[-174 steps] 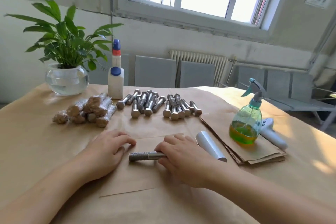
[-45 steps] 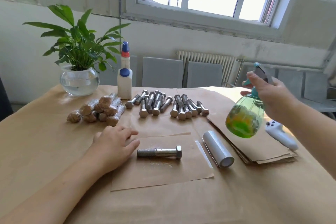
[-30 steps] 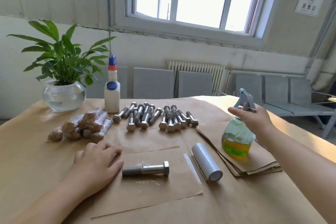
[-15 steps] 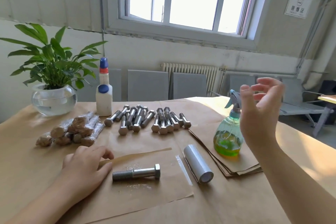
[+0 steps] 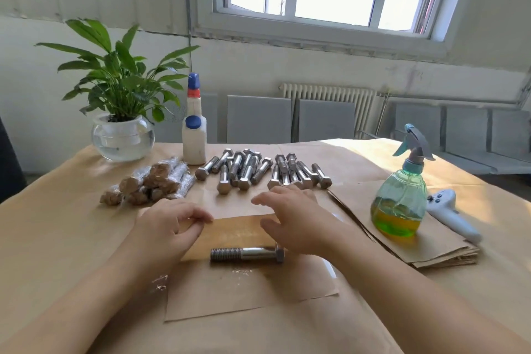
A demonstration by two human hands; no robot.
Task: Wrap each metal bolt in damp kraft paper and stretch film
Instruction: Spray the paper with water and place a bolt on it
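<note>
Head view: both hands at the far edge of a damp kraft sheet, the bolt lying just short of them.

Left hand [image 5: 169, 227] pinches the sheet's [image 5: 247, 290] lifted far edge with curled fingers; right hand [image 5: 293, 221] hovers over that edge, fingers spread and holding nothing. The bolt [image 5: 247, 253] lies crosswise on the sheet, head to the right, on the near side of both hands and closest to the right thumb. Unwrapped bolts [image 5: 258, 169] and wrapped bundles [image 5: 149, 181] lie toward the table's far edge, the spray bottle [image 5: 400, 204] toward its right edge.

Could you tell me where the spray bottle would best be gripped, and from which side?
Grip the spray bottle at its narrow neck under the trigger head, coming from the right: it stands upright on the paper stack, its wide round body likely awkward to close fingers around.
</note>
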